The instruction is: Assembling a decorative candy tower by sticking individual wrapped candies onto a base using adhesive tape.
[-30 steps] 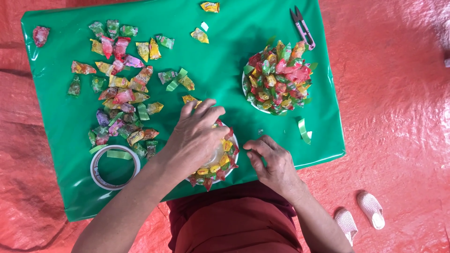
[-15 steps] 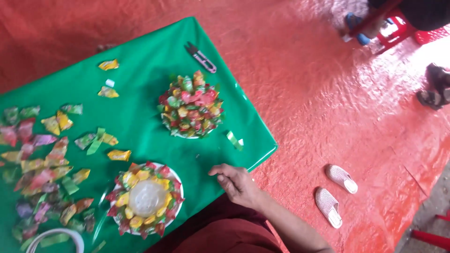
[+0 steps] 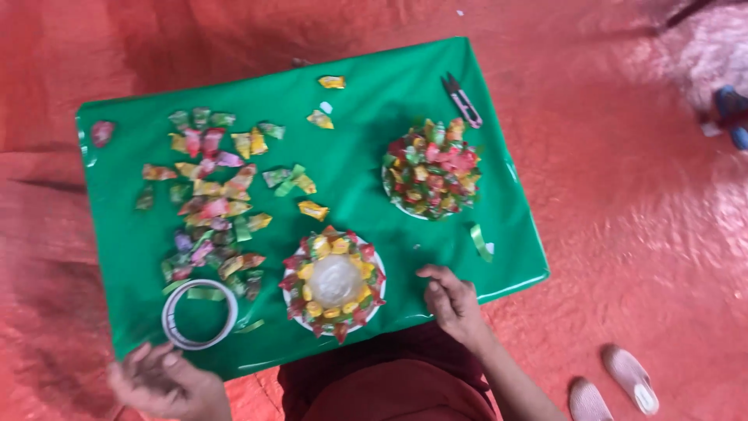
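A green-covered table [image 3: 374, 132] lies below me. Near its front edge sits a white plate [image 3: 333, 282] ringed with wrapped candies around a clear dome. My right hand [image 3: 452, 302] rests flat on the green cover just right of that plate, holding nothing. My left hand [image 3: 160, 382] is at the front left edge of the table, below a roll of clear tape [image 3: 199, 313], fingers apart and empty. A second plate heaped with candies [image 3: 430, 168] stands at the back right. Several loose wrapped candies [image 3: 210, 195] are spread over the left half.
Small snips [image 3: 462, 99] lie at the back right of the table. A green tape strip [image 3: 481, 242] sits near the right edge. Red sheeting [image 3: 623, 234] covers the floor. Pale slippers [image 3: 615, 386] lie at the lower right; a blue shoe [image 3: 732, 113] at the far right.
My left hand has lifted off the candy plate and drawn back to the table's front left edge. The view swung right and came back. My right hand has stayed beside the plate.
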